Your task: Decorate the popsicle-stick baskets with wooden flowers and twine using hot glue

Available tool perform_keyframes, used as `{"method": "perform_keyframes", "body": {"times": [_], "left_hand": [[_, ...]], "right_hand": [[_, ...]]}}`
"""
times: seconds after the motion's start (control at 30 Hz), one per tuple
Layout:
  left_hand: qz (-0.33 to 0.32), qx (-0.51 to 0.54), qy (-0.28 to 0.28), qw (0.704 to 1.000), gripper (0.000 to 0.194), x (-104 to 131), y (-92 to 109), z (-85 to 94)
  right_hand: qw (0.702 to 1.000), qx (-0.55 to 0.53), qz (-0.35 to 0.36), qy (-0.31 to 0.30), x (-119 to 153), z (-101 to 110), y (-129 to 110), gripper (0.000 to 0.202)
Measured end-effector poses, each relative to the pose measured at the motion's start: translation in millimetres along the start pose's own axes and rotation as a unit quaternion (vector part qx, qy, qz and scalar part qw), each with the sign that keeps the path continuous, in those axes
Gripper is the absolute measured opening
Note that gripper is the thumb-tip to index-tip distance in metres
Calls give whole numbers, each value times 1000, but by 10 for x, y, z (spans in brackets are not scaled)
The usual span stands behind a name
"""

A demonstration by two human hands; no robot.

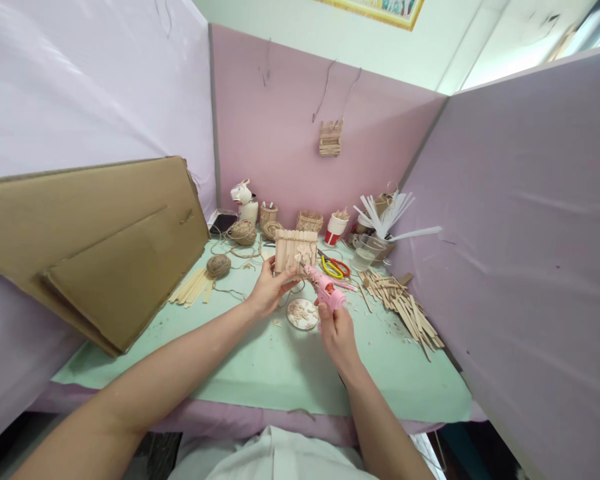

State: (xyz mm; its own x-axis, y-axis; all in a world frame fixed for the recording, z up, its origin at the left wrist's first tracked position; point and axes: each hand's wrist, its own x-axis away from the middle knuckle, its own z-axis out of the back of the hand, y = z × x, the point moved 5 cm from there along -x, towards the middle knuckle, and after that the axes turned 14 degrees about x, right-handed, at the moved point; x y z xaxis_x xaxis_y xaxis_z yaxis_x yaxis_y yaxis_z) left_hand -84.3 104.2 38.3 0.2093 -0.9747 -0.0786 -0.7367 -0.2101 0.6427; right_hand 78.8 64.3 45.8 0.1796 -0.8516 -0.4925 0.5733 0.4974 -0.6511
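My left hand (269,288) grips the lower left of a small panel of popsicle sticks (289,248), held upright, with twine across its upper part and small wood pieces on its face. In my right hand (337,328) is a pink hot glue gun (330,293), its nozzle pointing at the panel's lower right. Whether the tip touches the panel I cannot tell. Below the two hands lies a round white dish (303,313) filled with small wood chips. Scissors with yellow and red handles (336,267) rest just behind the glue gun.
Loose wooden sticks (405,303) pile up at the right, near a clear plastic cup (367,251) and white glue sticks (387,217). Twine balls (219,266) and flat sticks (193,288) lie left. Cardboard (115,267) leans at the left wall. A small wooden holder (331,140) hangs behind.
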Motion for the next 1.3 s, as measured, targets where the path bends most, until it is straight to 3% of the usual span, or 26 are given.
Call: {"method": "perform_keyframes", "body": {"times": [0.2, 0.33, 0.43, 0.53, 0.6, 0.67, 0.73, 0.83, 0.9, 0.97, 1.03, 1.13, 1.2, 1.3], "left_hand": [[-1, 9, 6, 1000, 54, -27, 19, 19], [15, 23, 16, 999, 50, -28, 27, 15], [31, 45, 20, 998, 45, -43, 20, 29], [51, 76, 7, 996, 39, -69, 1, 44], [65, 94, -7, 993, 36, -83, -9, 46], [77, 107, -19, 991, 33, -93, -13, 45], [85, 114, -25, 989, 29, -104, -14, 45], [95, 118, -27, 988, 23, -116, -23, 50], [100, 121, -26, 987, 22, -112, -34, 45], [103, 121, -34, 987, 22, -90, -41, 18], [102, 115, -54, 987, 23, -54, -36, -30], [100, 99, -93, 986, 28, 0, -24, -100], [97, 99, -106, 985, 29, 17, -19, -115], [89, 111, -110, 984, 33, 17, -29, -97]], "right_hand": [[999, 40, 21, 7, 19, 136, -53, 40], [989, 148, 31, 0, 16, 412, 28, 36], [948, 317, -29, -18, 3, 695, 329, 35], [864, 478, -124, -99, 26, 921, 823, 35], [824, 508, -188, -166, 70, 1016, 1159, 40], [809, 497, -217, -227, 109, 1054, 1395, 44], [803, 486, -220, -265, 126, 1067, 1481, 42], [817, 489, -199, -231, 75, 1075, 1271, 36], [856, 474, -152, -139, -19, 1019, 897, 33], [922, 384, -35, -28, -133, 849, 376, 27], [958, 268, 104, 14, -224, 561, -122, 23], [960, 198, 197, 25, -355, 140, -565, 15], [959, 193, 205, 40, -432, -22, -662, 12], [959, 195, 200, 52, -495, -83, -643, 12]]}}
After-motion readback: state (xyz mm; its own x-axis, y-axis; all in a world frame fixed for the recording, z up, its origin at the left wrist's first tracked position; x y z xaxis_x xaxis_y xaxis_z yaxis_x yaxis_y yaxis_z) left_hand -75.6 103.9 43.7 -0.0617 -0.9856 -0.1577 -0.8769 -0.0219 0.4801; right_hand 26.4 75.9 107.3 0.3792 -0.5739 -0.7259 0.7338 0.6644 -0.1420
